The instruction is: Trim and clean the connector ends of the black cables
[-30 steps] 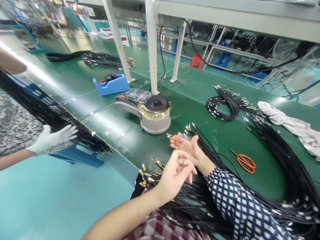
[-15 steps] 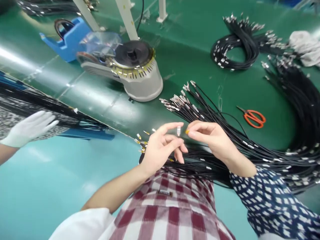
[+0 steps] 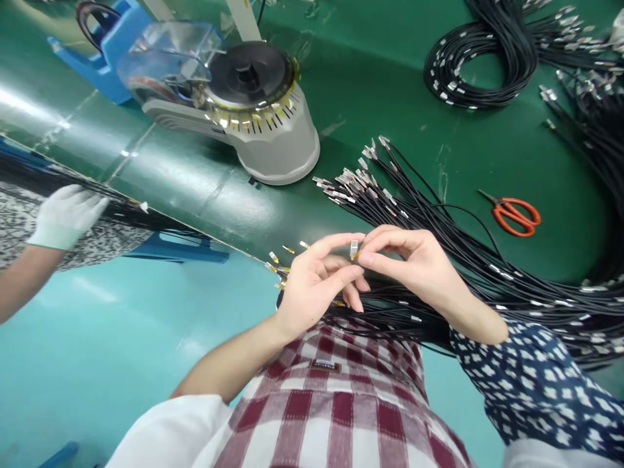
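My left hand (image 3: 316, 279) is closed round a small silver connector (image 3: 353, 248), which shows between thumb and index finger. Close against it on the right, my right hand (image 3: 407, 260) pinches a small piece of yellow tape (image 3: 355, 256) at the connector's lower end. Both hands are over the near edge of the green table, above a bundle of black cables (image 3: 439, 240) with silver ends. More cable ends with yellow tape (image 3: 280, 270) stick out left of my left hand.
A grey tape dispenser (image 3: 280, 143) stands at the upper left, beside a blue tape holder (image 3: 110, 58). Orange scissors (image 3: 517, 214) and coiled cables (image 3: 480, 65) lie to the right. Another person's gloved hand (image 3: 68, 211) touches cables at the left.
My right hand has brought the yellow tape leftward to the connector. The whole view has shifted slightly. The other person's gloved hand has moved onto the dark cables.
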A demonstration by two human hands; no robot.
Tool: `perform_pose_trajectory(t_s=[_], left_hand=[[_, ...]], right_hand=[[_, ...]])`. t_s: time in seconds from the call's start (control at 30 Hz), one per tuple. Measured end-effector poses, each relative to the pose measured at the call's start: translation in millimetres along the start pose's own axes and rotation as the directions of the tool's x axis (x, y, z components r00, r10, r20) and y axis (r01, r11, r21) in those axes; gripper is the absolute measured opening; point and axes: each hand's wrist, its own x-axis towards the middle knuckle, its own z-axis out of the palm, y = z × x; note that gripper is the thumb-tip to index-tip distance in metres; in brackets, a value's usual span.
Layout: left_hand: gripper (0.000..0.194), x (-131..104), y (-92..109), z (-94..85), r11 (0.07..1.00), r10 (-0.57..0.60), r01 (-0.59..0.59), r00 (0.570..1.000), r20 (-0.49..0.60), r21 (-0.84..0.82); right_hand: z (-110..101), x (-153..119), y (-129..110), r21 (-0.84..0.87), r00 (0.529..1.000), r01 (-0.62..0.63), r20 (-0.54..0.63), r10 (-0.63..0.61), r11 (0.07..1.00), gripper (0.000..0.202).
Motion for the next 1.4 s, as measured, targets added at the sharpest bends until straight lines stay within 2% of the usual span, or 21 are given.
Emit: perform_pose_trajectory(t_s=[0.37,0.77,1.07,1.27,1.4], left_hand=[[0.036,-2,0,-2.1,1.000,-0.024,0.024,1.000,-0.002,-0.004],[0.040,-2,0,-0.4,0.998,-0.046,0.045,0.998,-0.032,-0.034],[0.034,4,-9,-1.5,0.995,0.029,-0.034,0.998,-0.055,-0.090],[0.030,5,-8,-2.6,0.996,0.057,-0.060,0.997,-0.046,-0.070],[0.025,6,-8,-4.6,0.994,-0.005,0.002,0.999,-0.034,-0.108]], right_hand=[[3,1,-1,-0.039,1.000,0.015,-0.005,-0.015,0.999,0.018],[10,-1,2,-0.023,0.998,0.017,-0.062,-0.019,1.000,0.018],[20,-3,10,0.017,0.989,0.063,-0.137,-0.060,0.998,0.019],[15,-5,10,0.028,0.993,0.077,-0.086,-0.074,0.997,0.018],[12,-5,7,0.011,0.992,0.092,-0.090,-0.090,0.996,0.019]])
